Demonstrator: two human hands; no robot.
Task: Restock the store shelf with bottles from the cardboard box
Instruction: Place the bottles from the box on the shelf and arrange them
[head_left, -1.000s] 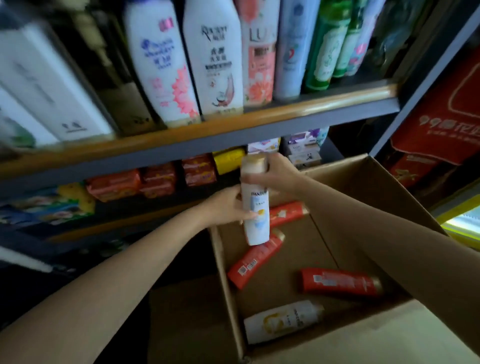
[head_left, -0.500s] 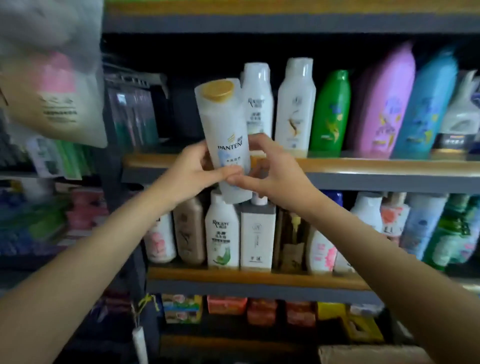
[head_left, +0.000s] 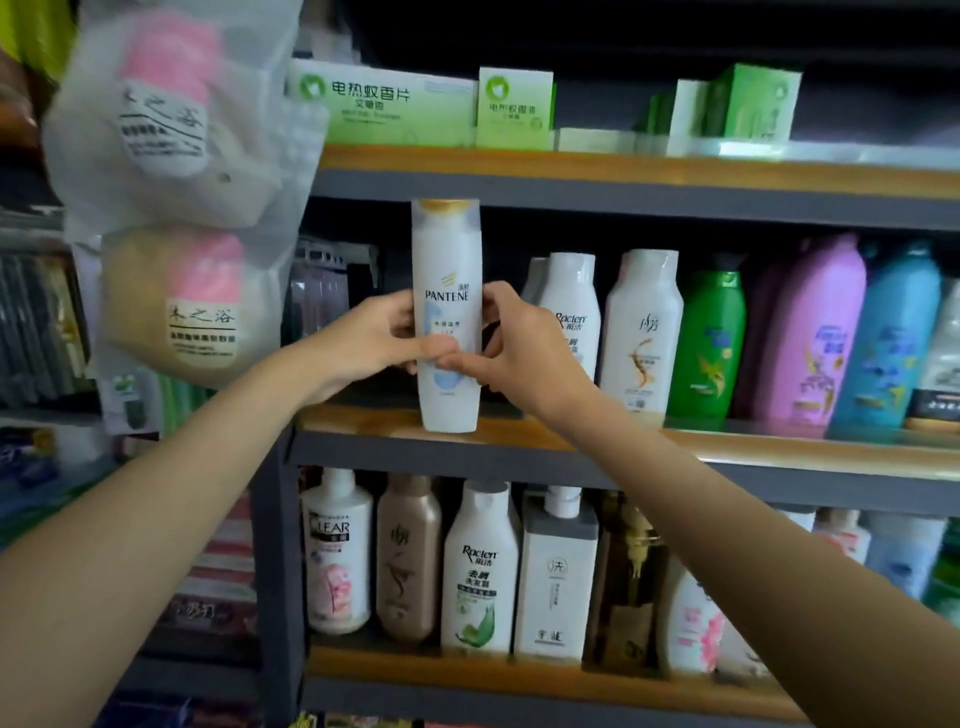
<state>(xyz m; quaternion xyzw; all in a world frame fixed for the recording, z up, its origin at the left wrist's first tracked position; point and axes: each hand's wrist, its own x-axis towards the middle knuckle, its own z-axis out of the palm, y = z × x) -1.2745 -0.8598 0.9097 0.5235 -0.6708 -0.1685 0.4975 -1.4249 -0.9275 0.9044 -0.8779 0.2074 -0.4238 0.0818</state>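
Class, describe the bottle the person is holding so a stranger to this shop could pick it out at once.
Find the middle wooden-edged shelf of the grey rack. At its left end, both the left hand and the right hand grip a tall, slim white Pantene bottle with a gold cap, upright, its base at the shelf's front edge. Its neighbours to the right stand further back, untouched.
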